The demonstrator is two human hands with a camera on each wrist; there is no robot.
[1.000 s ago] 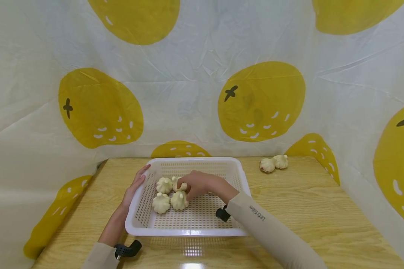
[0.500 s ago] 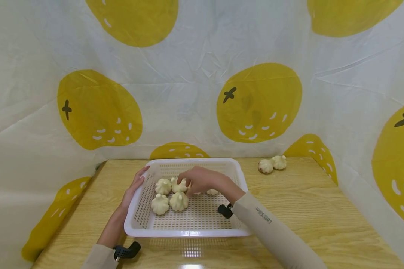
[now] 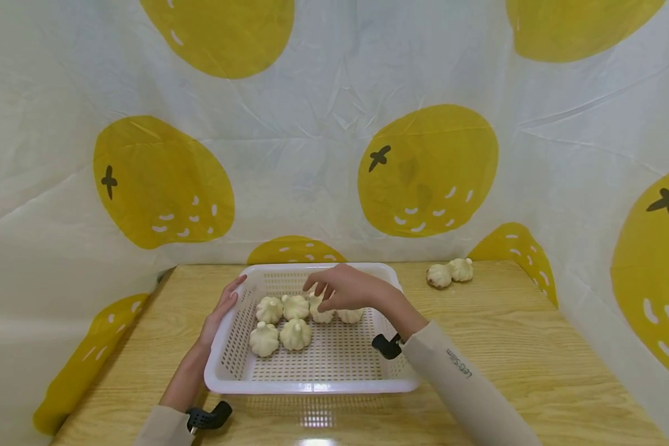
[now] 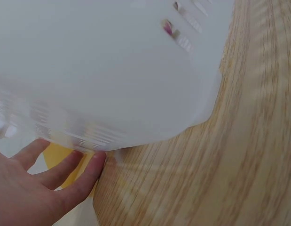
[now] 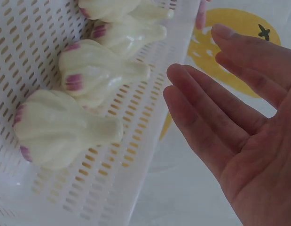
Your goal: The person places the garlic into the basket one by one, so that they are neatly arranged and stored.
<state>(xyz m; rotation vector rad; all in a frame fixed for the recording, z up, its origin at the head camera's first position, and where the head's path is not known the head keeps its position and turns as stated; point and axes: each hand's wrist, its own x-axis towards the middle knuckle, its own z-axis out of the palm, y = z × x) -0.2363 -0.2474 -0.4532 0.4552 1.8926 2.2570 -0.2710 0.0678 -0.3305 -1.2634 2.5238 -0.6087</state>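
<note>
Several garlic bulbs (image 3: pixel 295 334) sit in two rows in the white perforated plastic basket (image 3: pixel 312 388), mostly toward its left and back. My left hand (image 3: pixel 216 317) rests against the basket's left side; in the left wrist view its fairly straight fingers touch the outer wall. Nothing is held in my right hand (image 3: pixel 352 288), which hovers over the back right of the basket and partly covers the bulbs there. In the right wrist view its loosely extended fingers (image 5: pixel 194 101) are apart from the pale garlic bulbs (image 5: pixel 60 129), which have purple patches at the base.
Two more garlic bulbs (image 3: pixel 438 275) lie together at the back right of the wooden table (image 3: pixel 507 347), outside the basket. A white curtain (image 3: pixel 301 173) with yellow fruit prints hangs behind the table and along its sides.
My right hand has come away from the garlic in the back row, moving up and to the right as its fingers loosen. The left hand stays at the basket's side.
</note>
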